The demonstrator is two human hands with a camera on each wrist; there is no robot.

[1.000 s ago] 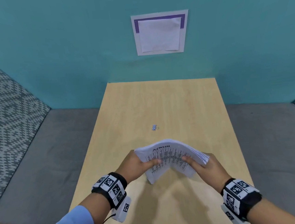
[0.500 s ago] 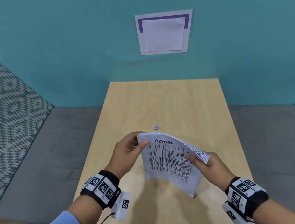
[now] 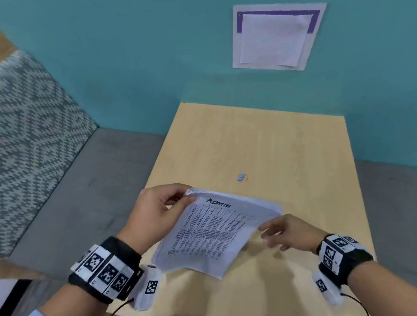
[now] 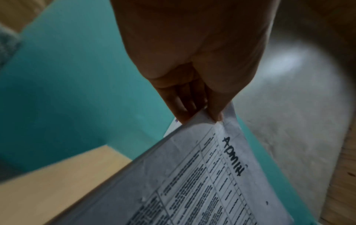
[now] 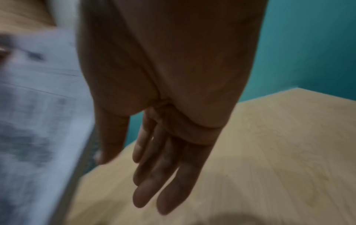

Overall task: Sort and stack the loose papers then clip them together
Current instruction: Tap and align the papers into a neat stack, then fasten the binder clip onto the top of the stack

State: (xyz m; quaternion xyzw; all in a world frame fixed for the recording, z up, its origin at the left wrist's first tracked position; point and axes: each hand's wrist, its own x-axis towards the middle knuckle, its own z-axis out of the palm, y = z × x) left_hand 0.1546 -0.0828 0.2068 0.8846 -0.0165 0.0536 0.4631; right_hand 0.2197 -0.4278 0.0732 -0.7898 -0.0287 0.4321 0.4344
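A stack of printed papers [image 3: 209, 233], its top sheet marked "Admin" by hand, hangs tilted above the near part of the table. My left hand [image 3: 156, 210] pinches the stack's top left corner between thumb and fingers; the left wrist view shows the same pinch [image 4: 202, 112] on the papers [image 4: 202, 182]. My right hand [image 3: 282, 232] is just right of the stack with straight fingers [image 5: 154, 175] that hold nothing, apart from the blurred papers [image 5: 38, 114]. A small blue binder clip [image 3: 241, 177] lies on the table beyond the stack.
The light wooden table [image 3: 290, 150] butts against a teal wall. A white sheet with a purple border [image 3: 277, 36] is stuck on that wall. Grey bench seats with patterned backrests [image 3: 19, 139] flank the table on both sides.
My right hand has let go of the stack's right edge and drawn away. The left hand has slid to the top corner and now holds the stack alone. The head view has turned left.
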